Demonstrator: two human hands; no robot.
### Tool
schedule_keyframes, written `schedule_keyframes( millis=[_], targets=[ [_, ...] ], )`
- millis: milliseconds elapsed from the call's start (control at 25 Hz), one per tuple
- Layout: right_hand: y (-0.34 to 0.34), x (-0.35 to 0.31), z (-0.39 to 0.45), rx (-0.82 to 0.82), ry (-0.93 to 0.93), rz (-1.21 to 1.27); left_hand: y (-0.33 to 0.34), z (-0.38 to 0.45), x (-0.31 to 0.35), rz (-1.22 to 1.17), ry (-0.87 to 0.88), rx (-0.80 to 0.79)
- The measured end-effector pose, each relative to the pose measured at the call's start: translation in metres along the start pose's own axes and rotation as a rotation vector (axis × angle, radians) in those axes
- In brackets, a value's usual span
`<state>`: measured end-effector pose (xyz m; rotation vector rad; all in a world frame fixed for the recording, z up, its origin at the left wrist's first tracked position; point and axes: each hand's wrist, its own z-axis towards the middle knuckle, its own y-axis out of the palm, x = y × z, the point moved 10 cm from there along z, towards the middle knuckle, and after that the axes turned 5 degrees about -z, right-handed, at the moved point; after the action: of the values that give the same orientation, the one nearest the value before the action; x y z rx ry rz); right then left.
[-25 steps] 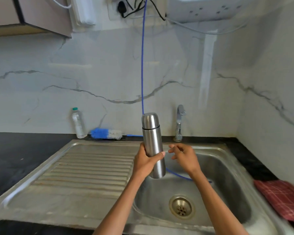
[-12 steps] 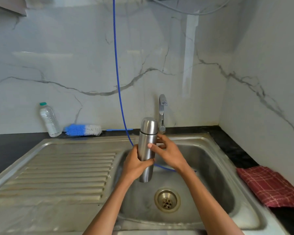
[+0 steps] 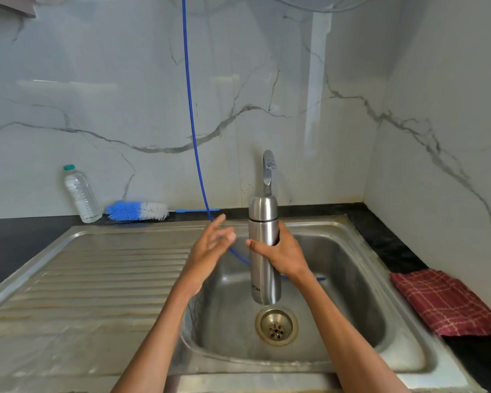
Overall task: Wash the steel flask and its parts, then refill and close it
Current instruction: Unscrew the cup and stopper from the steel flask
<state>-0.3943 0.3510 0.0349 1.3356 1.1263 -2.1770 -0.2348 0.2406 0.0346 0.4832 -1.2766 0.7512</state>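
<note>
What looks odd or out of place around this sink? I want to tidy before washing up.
One thing stands out: a blue hose hangs down the wall and trails into the sink, behind the flask that the right hand holds upright. Nothing looks spilled or damaged.

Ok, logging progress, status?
Right grip holds flask, cap on, over sink. Left grip open, free. Tap dry. Nothing blocking.

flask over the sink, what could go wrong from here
1. Only the right hand grips the steel flask; the left hand is off it, so it could slip into the sink.
2. The flask's cap sits just under the tap and could knock it.
</note>
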Motion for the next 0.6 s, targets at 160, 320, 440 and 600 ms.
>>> schedule_keyframes(
  millis=[160, 320, 440, 600],
  targets=[
    [0.006, -0.004, -0.004, -0.046, -0.039, -0.046, -0.003, 0.018, 0.051, -0.054, 0.149, 0.089],
    [0.007, -0.017, -0.008, -0.034, -0.125, -0.262, 0.027, 0.038, 0.093, 0.445, 0.297, -0.046],
    [0.005, -0.021, -0.013, -0.018, -0.168, -0.356, 0.047, 0.043, 0.097, 0.819, 0.411, -0.141],
    [0.01, -0.02, -0.014, -0.042, -0.168, -0.447, 0.047, 0.046, 0.094, 0.925, 0.48, -0.062]
  ],
)
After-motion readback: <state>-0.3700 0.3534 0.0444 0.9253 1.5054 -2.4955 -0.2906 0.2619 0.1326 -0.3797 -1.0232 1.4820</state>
